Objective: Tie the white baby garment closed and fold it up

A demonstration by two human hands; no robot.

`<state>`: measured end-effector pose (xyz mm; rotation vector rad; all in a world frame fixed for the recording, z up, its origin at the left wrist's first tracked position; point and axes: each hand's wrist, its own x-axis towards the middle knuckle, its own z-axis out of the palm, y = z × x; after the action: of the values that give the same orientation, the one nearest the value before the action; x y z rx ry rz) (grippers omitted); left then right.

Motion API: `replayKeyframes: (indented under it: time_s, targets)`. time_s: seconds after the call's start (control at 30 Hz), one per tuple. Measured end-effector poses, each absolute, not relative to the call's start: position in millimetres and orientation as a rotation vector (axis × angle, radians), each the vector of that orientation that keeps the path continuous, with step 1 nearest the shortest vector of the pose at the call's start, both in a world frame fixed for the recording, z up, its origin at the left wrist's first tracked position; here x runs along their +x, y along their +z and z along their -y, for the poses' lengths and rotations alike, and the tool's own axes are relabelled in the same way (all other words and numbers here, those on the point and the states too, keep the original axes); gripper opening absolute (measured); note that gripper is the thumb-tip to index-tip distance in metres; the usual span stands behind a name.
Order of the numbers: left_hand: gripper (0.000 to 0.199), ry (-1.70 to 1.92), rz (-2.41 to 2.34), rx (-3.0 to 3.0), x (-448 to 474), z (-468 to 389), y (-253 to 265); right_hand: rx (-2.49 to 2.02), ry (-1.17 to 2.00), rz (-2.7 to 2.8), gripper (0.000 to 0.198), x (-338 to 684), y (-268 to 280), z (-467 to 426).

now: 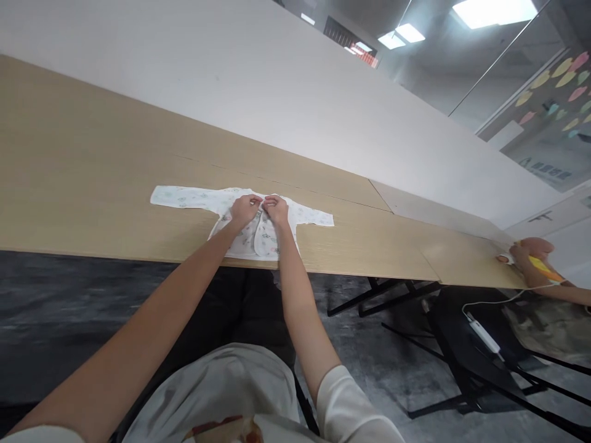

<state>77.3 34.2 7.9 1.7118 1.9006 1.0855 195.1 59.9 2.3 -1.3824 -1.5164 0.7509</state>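
A small white baby shirt [240, 240] with a faint printed pattern lies on the wooden table, its sleeves spread out to both sides. Its front opening runs down the middle toward the table's near edge. My left hand [244, 209] pinches the fabric just left of the opening, near the neckline. Close beside it, my right hand [276, 210] pinches the right side of the opening. The fingertips of both hands nearly meet, and whatever small fastening may lie between them is too small to make out.
The long wooden table [92, 160] runs along a white partition [221, 80]. To the far right, another person's hand [521, 255] is at an orange and yellow object [545, 267]. A black folding chair [466, 344] carries a white power strip [484, 335] with a cable.
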Motion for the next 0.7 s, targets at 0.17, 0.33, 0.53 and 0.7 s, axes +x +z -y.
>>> replayKeyframes:
  time_s: [0.17,0.33,0.53,0.7]
  targets:
    - [0.033,1.111,-1.833,1.719,76.1,-33.4,7.1,-1.437,0.673,1.524,0.014,191.3,0.2,-58.2]
    - [0.032,1.076,-1.887,1.724,76.6,-33.7,7.8,-1.43,0.699,1.515,0.015,190.6,0.0,-55.6]
    - [0.033,0.953,-1.981,1.756,78.2,-34.6,8.7,-1.399,0.715,1.536,0.027,192.8,-0.4,-55.5]
    - [0.035,0.886,-2.008,1.796,78.6,-34.0,10.2,-1.386,0.682,1.543,0.024,191.8,-0.4,-54.9]
